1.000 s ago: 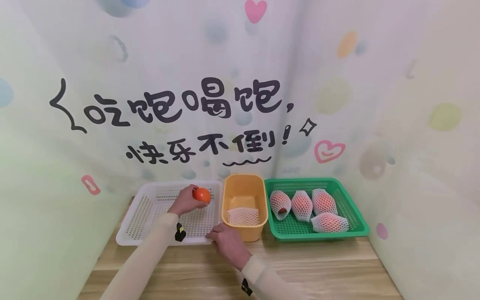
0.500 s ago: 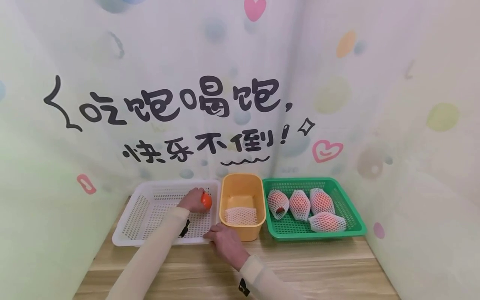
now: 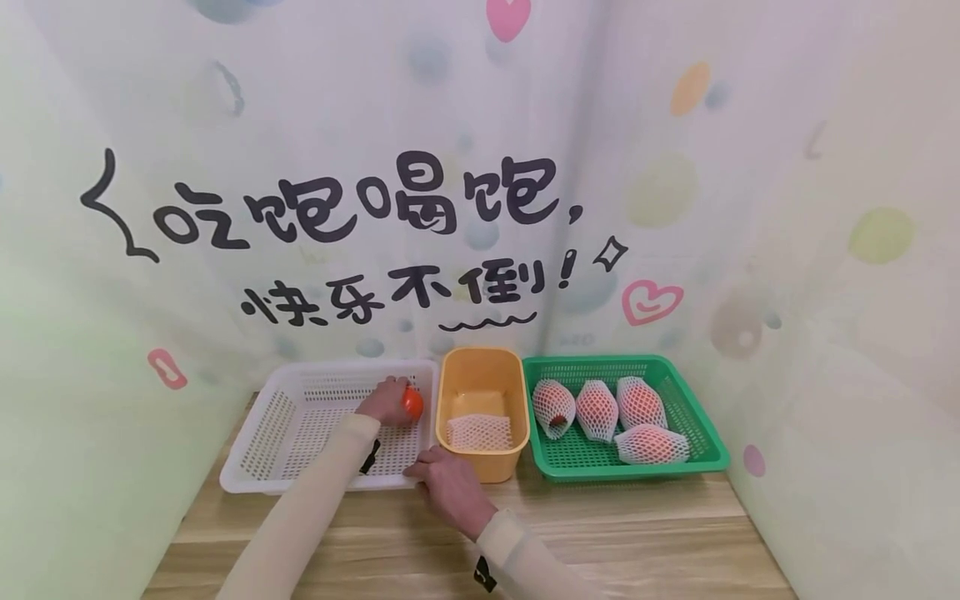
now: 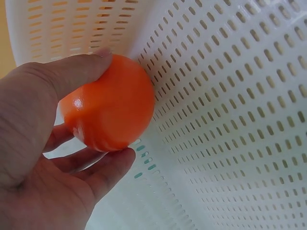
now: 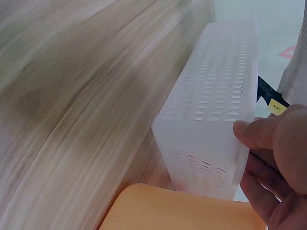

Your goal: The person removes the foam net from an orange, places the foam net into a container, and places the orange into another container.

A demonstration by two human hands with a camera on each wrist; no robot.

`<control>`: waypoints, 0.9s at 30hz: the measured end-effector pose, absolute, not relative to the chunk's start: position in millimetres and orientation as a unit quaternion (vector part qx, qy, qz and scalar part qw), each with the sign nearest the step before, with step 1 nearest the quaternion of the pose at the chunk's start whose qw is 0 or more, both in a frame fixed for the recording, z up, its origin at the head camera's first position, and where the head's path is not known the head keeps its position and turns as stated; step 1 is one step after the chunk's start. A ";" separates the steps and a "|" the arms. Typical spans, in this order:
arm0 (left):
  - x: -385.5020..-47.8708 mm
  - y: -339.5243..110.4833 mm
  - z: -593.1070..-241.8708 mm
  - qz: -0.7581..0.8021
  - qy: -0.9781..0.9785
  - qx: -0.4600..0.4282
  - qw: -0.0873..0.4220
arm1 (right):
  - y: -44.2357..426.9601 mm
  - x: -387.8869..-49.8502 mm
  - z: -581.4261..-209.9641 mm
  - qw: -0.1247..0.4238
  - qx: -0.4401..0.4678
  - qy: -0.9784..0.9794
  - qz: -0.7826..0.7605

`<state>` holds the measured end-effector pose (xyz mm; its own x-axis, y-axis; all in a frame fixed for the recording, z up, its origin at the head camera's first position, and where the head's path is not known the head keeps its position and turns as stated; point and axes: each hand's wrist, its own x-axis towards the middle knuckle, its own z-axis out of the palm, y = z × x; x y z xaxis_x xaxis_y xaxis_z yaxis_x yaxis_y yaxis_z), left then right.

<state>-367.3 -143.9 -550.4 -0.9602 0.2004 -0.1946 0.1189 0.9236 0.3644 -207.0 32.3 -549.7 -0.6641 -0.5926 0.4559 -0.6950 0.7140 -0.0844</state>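
My left hand holds a round, shiny orange-red fruit low in the right part of the white plastic basket. In the left wrist view the thumb lies on one side of the fruit and the fingers curl under the other, close to the slotted wall. At the basket's near right corner, my right hand pinches the rim. The right wrist view has its thumb outside the basket wall and the fingers behind the rim.
A yellow bin with a piece of white foam netting inside stands against the white basket. Right of it, a green basket contains several net-wrapped reddish fruits. A printed curtain wall rises behind the wooden table.
My left hand has carried the orange-red fruit down and slightly right inside the white basket, then stayed almost still. The right hand keeps its hold on the corner. The head view has shifted slightly.
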 end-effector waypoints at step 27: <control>-346.4 -158.4 -530.8 0.249 0.959 0.083 0.110 | 32.5 -208.2 -549.9 0.194 0.361 -0.904 0.123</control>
<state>-346.4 -158.4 -530.8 -0.9620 0.2145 -0.1686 0.1051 0.8617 0.4965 -208.2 32.5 -549.9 -0.6636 -0.6052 0.4397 -0.7004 0.7091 -0.0811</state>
